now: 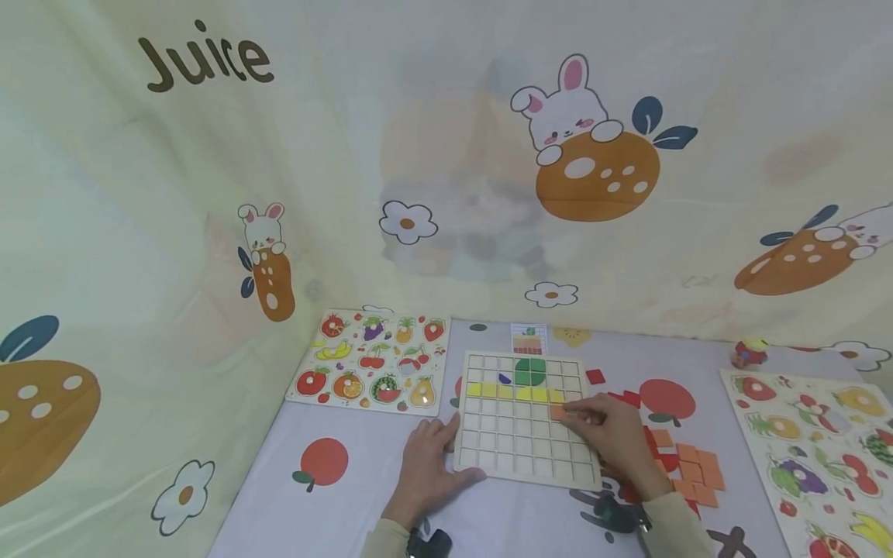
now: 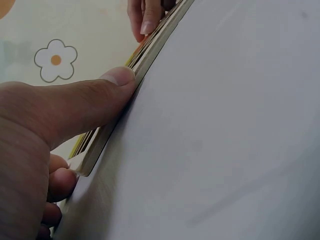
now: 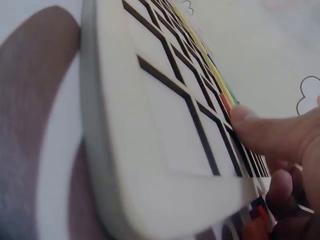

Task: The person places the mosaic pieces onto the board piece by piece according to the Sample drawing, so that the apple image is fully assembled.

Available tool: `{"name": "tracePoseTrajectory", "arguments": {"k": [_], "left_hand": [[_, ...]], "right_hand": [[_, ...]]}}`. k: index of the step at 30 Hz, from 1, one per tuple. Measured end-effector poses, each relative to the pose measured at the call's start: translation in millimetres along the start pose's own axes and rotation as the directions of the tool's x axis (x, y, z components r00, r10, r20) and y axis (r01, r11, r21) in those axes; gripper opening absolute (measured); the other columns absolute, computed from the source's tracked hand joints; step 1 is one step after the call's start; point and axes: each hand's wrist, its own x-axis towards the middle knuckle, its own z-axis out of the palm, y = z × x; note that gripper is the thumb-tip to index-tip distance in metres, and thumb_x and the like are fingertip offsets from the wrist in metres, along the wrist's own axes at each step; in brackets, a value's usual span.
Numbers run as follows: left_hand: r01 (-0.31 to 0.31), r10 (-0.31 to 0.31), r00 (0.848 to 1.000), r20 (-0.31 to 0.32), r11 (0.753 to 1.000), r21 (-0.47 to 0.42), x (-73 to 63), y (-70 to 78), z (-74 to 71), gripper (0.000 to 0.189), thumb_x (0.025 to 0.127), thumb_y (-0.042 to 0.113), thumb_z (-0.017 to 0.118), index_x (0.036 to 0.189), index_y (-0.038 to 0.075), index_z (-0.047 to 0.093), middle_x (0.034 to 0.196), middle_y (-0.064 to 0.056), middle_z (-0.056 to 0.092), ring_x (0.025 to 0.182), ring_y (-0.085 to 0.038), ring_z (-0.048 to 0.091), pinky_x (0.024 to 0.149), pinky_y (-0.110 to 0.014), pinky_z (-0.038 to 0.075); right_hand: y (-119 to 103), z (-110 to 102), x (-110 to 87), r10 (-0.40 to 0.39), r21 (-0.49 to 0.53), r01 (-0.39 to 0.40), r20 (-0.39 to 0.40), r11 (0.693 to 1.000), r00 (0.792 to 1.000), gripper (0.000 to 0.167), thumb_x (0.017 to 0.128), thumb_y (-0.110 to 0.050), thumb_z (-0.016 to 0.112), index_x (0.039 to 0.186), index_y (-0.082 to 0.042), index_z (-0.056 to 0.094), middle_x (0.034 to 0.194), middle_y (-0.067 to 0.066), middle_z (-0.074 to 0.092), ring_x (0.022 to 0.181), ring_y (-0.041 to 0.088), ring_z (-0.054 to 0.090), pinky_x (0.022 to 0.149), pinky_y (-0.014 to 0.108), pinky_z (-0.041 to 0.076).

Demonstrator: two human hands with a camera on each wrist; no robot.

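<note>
Grid board (image 1: 502, 444) flat on the worktop (image 1: 335, 519), around mid-width, its far edge a bit short of the worktop's far edge. Pale wood look, square with rounded corners, plain border, light cells ruled off by thin lines; wrist views show those lines as dark grooves and the board as a thick slab. Fill so far: rounded green patch (image 1: 524, 372) near the board's far edge, right of centre, split by grid lines; small dark blue piece (image 1: 504, 379) to its left; band of flat yellow tiles (image 1: 540, 395) from the left border to just short of the right. Cells toward the near edge uncoloured. Left hand (image 1: 429, 461) grips the board's near-left corner, thumb on the near edge, fingers at the left edge. Right hand (image 1: 614, 430) pinches 1 flat orange tile (image 1: 557, 412) by its right side, just below the yellow band, near the right edge. Can't tell if it's fully seated. Loose red tiles (image 1: 595, 377) and loose orange tiles (image 1: 710, 470) lie off the board's right edge, some overlapping, partly behind the right arm. Small picture card (image 1: 528, 339) at the board's far edge.
</note>
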Motion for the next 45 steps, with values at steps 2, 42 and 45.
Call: {"name": "tracePoseTrajectory", "arguments": {"k": [2,42,45], "left_hand": [[-0.001,0.001,1.0,0.005,1.0,-0.003,0.1,0.3,0.3,0.1,0.075,0.067,0.087,0.154,0.015,0.057,0.088,0.014,0.047,0.089,-0.005,0.038,0.079,-0.026,0.035],[0.026,-0.026,1.0,0.006,1.0,0.007,-0.5,-0.2,0.0,0.099,0.074,0.064,0.089,0.155,0.017,0.056,0.088,0.014,0.046,0.089,-0.005,0.037,0.078,-0.026,0.034],[0.029,-0.029,1.0,0.012,1.0,0.005,0.1,-1.3,1.3,0.1,0.074,0.064,0.088,0.155,0.018,0.056,0.089,0.015,0.046,0.09,-0.005,0.037,0.078,-0.026,0.035]], "right_hand": [[1.8,-3.2,-2.2,-0.012,0.004,0.012,-0.04,1.0,0.999,0.038,0.088,-0.034,0.088,0.12,-0.015,0.082,0.096,0.002,0.072,0.077,0.018,0.058,0.057,0.026,0.051],[53.9,-97.2,-14.6,0.117,-0.02,-0.116,0.057,0.993,0.991,0.072,0.099,-0.057,0.069,0.149,-0.007,0.057,0.136,0.023,0.067,0.107,0.026,0.069,0.082,0.03,0.06],[43.2,-81.8,-15.2,0.088,0.05,-0.087,-0.019,0.995,0.996,0.064,0.098,-0.051,0.072,0.145,-0.009,0.062,0.13,0.018,0.071,0.1,0.012,0.07,0.078,0.017,0.056]]}}
